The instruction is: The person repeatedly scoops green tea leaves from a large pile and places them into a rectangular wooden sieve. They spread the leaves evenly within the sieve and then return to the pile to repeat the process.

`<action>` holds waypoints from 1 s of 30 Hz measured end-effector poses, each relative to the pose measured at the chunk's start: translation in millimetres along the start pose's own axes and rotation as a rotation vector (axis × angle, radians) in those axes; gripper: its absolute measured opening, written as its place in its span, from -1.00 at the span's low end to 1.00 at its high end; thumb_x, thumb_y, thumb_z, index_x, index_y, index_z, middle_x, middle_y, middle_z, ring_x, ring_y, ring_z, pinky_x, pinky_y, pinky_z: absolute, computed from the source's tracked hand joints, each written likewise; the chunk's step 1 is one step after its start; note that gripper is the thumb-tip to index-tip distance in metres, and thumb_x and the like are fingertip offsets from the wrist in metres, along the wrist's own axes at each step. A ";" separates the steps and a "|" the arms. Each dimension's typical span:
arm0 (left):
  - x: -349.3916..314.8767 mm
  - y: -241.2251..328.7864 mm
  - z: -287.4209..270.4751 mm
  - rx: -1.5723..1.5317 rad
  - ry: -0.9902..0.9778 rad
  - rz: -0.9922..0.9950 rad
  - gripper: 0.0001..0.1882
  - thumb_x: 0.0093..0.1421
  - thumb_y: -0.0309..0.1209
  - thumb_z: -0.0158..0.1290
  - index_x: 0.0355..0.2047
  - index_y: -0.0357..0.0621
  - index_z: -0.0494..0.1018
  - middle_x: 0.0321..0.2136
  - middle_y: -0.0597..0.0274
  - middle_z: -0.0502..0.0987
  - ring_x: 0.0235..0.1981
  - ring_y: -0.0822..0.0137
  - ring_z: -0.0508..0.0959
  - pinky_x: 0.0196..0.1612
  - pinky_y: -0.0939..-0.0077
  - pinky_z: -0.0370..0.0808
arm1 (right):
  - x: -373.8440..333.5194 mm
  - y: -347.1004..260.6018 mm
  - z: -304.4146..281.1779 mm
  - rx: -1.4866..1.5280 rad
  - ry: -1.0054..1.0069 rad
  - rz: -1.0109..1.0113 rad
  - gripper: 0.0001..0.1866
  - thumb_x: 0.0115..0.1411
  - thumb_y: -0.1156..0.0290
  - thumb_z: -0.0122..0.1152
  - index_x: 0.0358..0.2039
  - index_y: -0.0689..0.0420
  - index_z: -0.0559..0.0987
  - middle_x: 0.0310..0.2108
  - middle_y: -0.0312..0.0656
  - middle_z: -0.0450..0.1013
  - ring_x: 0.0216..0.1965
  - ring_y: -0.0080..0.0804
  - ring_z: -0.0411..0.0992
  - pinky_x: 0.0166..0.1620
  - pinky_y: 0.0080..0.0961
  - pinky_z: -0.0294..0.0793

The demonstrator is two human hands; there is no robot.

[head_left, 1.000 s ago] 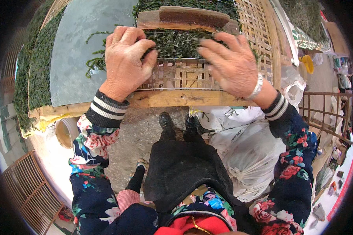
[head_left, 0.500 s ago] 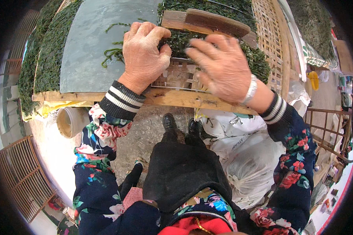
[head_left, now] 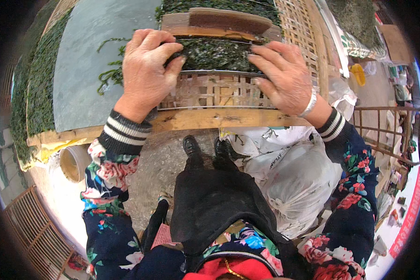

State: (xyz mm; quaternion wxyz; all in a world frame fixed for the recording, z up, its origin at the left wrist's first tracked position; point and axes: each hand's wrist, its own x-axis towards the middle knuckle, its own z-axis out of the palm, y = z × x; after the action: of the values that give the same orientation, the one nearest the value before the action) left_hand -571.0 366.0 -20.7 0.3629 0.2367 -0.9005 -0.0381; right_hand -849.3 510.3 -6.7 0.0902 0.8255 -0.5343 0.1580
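Note:
A flat strip of dark green seaweed lies across a woven slatted mat, with thin pale edges along its near and far sides. My left hand is at the strip's left end. Its fingers are curled, and dark seaweed shows between thumb and forefinger. At the right end, my right hand touches the seaweed with its fingertips. Those fingers reach forward, with the thumb apart. Just beyond the strip lies a wooden board with a darker raised wooden grip.
Left of the mat is a grey smooth sheet with loose seaweed strands. A wooden rail edges the work surface. Below stand a pale bucket and filled white plastic bags. A rusty metal rack is at the right.
My right hand has moved right, from over the seaweed to its right end, uncovering the strip. In the picture, my left hand, the board and the mat have shifted left.

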 end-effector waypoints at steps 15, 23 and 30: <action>1.2 9.5 -13.5 0.076 -0.111 0.068 -0.86 -0.02 -0.55 0.29 -0.39 -0.22 0.63 -0.32 0.19 0.58 -0.19 0.10 0.54 -0.10 0.24 0.50 | -45.6 27.5 -7.0 0.051 0.036 0.020 -0.54 0.02 0.32 0.39 -0.02 0.14 0.62 0.14 -0.19 0.47 0.12 -0.10 0.37 0.14 -0.01 0.26; -12.6 -0.2 -25.6 0.019 -0.073 0.005 -0.84 -0.01 -0.55 0.31 -0.36 -0.21 0.64 -0.26 0.18 0.63 -0.10 0.08 0.56 -0.02 0.22 0.52 | -0.2 8.0 -13.7 0.049 -0.068 -0.061 -0.50 0.04 0.34 0.35 0.01 0.24 0.60 0.14 -0.05 0.46 0.09 0.04 0.40 0.14 0.01 0.36; -32.1 -8.4 -58.0 0.052 0.018 -0.036 -0.79 -0.08 -0.57 0.35 -0.37 -0.19 0.63 -0.24 0.13 0.63 -0.07 0.01 0.56 -0.03 0.20 0.53 | 71.6 -39.1 17.8 0.247 -0.079 -0.142 -0.38 0.08 0.26 0.33 0.15 0.22 0.52 0.21 -0.04 0.41 0.08 0.02 0.40 0.07 -0.23 0.51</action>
State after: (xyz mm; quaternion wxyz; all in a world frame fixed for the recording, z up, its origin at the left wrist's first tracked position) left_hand -508.6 379.1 -0.6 0.3639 0.2625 -0.8935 -0.0189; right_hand -783.6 459.7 3.1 -0.0221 0.8715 -0.4543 0.1833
